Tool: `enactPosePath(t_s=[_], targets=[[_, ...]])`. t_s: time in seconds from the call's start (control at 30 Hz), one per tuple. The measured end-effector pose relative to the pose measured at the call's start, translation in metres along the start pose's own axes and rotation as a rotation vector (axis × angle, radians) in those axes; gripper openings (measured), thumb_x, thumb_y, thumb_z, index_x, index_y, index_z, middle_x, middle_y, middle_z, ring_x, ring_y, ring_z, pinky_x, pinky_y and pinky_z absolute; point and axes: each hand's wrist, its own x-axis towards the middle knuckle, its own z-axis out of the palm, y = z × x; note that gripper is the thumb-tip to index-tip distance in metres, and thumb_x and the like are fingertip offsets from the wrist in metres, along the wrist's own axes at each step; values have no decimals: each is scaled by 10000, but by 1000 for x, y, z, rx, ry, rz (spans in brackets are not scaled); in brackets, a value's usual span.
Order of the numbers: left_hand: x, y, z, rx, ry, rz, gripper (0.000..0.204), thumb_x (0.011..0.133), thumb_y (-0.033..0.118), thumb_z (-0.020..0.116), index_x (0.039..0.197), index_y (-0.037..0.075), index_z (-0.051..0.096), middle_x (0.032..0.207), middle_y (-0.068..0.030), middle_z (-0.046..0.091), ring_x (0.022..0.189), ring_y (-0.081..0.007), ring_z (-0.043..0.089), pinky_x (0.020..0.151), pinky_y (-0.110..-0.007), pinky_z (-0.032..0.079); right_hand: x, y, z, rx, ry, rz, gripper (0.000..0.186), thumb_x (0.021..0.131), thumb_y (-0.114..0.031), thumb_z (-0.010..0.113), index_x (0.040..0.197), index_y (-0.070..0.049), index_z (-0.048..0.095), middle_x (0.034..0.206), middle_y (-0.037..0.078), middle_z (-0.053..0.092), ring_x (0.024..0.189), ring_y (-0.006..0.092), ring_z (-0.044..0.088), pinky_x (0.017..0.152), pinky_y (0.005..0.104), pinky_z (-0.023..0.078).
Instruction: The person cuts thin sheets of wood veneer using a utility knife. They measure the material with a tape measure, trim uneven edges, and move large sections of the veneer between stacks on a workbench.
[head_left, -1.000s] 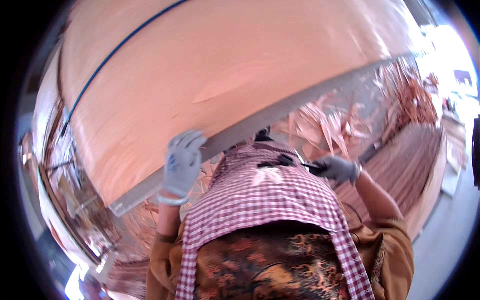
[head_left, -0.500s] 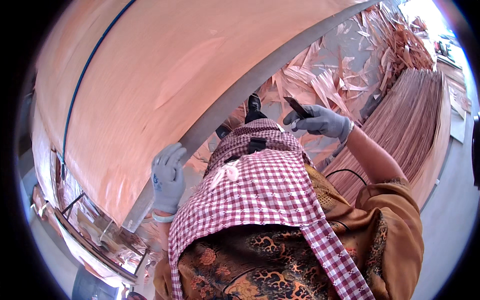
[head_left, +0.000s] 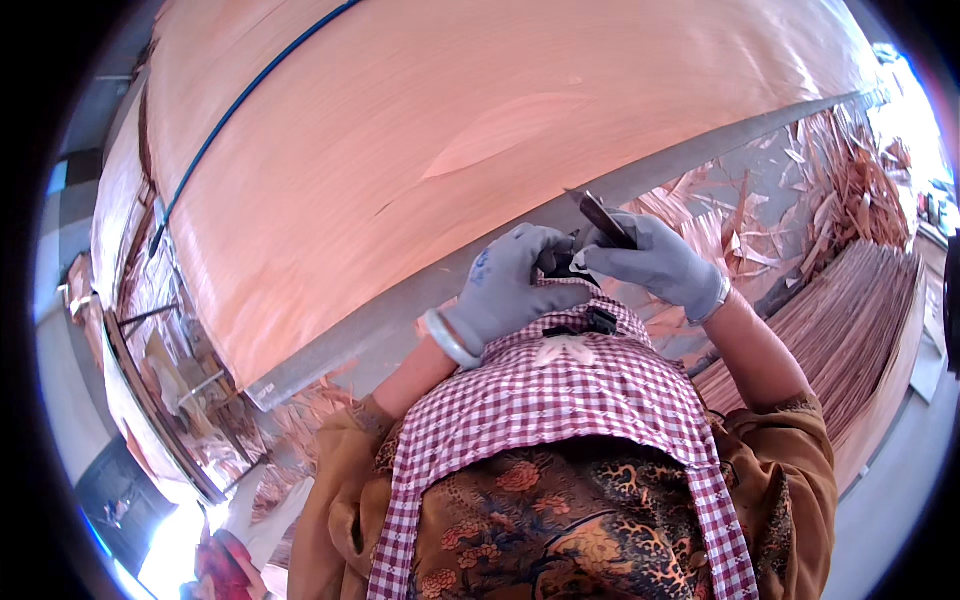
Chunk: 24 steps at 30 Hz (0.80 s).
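Both my hands, in grey gloves, are close together in front of my apron, by the edge of the sheet-covered table. My right hand (head_left: 662, 266) grips a dark, flat knife (head_left: 606, 220) whose angled tip points up and to the left, over the table's edge. A small white piece (head_left: 579, 262) shows at the fingertips of that hand. My left hand (head_left: 508, 286) is curled beside it, its fingers closed toward a dark spot between the hands. What lies in those fingers is hidden.
A wide sheet of reddish wood veneer (head_left: 400, 130) covers the table, and a blue hose (head_left: 236, 103) lies across it. The table's grey edge (head_left: 375, 325) runs before me. Torn veneer scraps (head_left: 850, 185) litter the floor; a tall veneer stack (head_left: 830, 330) stands at right.
My left hand has moved right and forward from the table's edge to meet my right hand, and its fingers have curled. The knife stays in my right hand. The view has turned.
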Motion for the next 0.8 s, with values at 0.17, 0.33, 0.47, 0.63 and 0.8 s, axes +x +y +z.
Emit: enactPosePath(t_s=[0.17, 0.33, 0.47, 0.63, 0.8], targets=[[-7, -15, 6, -79, 48, -201, 186, 794, 139, 686, 902, 0, 626, 788, -33, 618, 695, -88, 557, 623, -224, 453, 13, -13, 24, -63, 50, 28, 264, 842, -242, 665, 884, 11, 602, 767, -5, 567, 698, 49, 497, 631, 203, 417], [-21, -45, 9, -584, 14, -190, 157, 847, 137, 625, 928, 3, 635, 861, -47, 657, 742, -70, 579, 629, -220, 451, 19, -20, 32, 95, 77, -13, 265, 860, -203, 634, 1008, 16, 617, 780, -26, 553, 705, 49, 496, 644, 203, 420], [-34, -18, -18, -868, -19, -336, 141, 866, 106, 601, 967, 10, 616, 800, -12, 616, 659, -51, 522, 578, -190, 396, 24, -12, 33, 167, -39, -17, 301, 874, -186, 613, 1100, 12, 604, 837, -33, 563, 754, 42, 492, 686, 210, 425], [-48, -18, -33, -1040, 170, -283, 198, 909, 191, 542, 966, 12, 607, 756, -14, 569, 609, -80, 475, 550, -209, 368, 34, 7, 54, -27, -127, -78, 232, 849, -169, 658, 1011, -8, 616, 803, -47, 574, 715, 45, 481, 631, 206, 408], [-62, -37, -44, -1021, 332, -251, 322, 949, 316, 478, 993, 20, 597, 761, -19, 557, 627, -97, 468, 573, -222, 388, 36, 5, 56, -110, -123, -94, 240, 823, -164, 681, 982, 1, 610, 776, -21, 569, 694, 46, 473, 629, 212, 415]])
